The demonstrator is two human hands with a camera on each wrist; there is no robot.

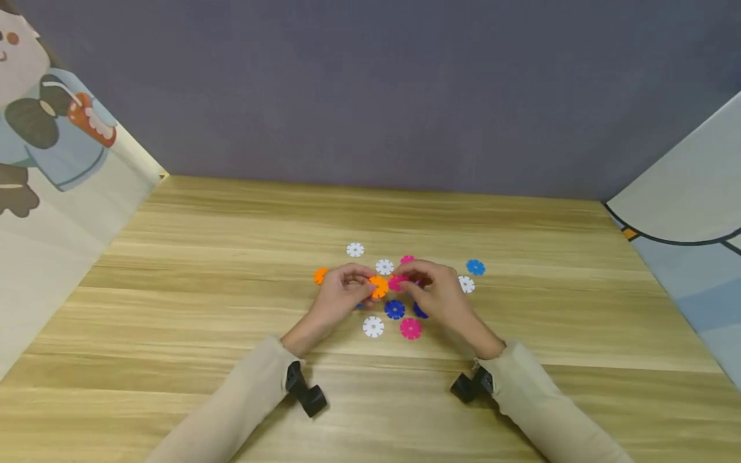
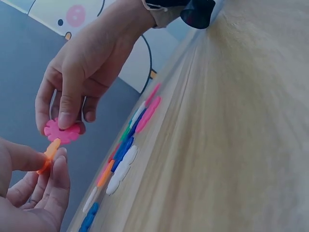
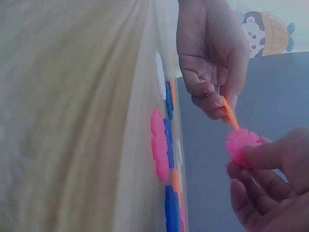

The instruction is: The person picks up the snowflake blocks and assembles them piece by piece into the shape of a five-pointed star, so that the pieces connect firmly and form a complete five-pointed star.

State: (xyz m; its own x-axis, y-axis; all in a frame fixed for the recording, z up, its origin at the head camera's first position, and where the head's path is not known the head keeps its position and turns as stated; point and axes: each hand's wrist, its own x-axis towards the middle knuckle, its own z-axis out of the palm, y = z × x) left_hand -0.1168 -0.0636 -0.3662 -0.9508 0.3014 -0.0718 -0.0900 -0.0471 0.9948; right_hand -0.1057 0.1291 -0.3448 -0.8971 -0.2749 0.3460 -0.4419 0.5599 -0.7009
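Above the table my left hand (image 1: 344, 292) pinches an orange notched disc (image 1: 379, 287) between thumb and fingers. Opposite it, my right hand (image 1: 442, 292) pinches a pink notched disc (image 1: 397, 283). In the left wrist view the orange disc (image 2: 49, 155) stands edge-on against the rim of the pink disc (image 2: 62, 131), at an angle to it. The right wrist view shows the same two discs, the orange one (image 3: 230, 112) meeting the pink one (image 3: 243, 145) at the edge. Whether their slots interlock I cannot tell.
Several loose discs lie under and around the hands on the wooden table (image 1: 202, 257): white (image 1: 373, 326), pink (image 1: 411, 328), dark blue (image 1: 395, 309), light blue (image 1: 476, 267) and orange (image 1: 320, 276). A grey wall (image 1: 370, 96) rises behind the table.
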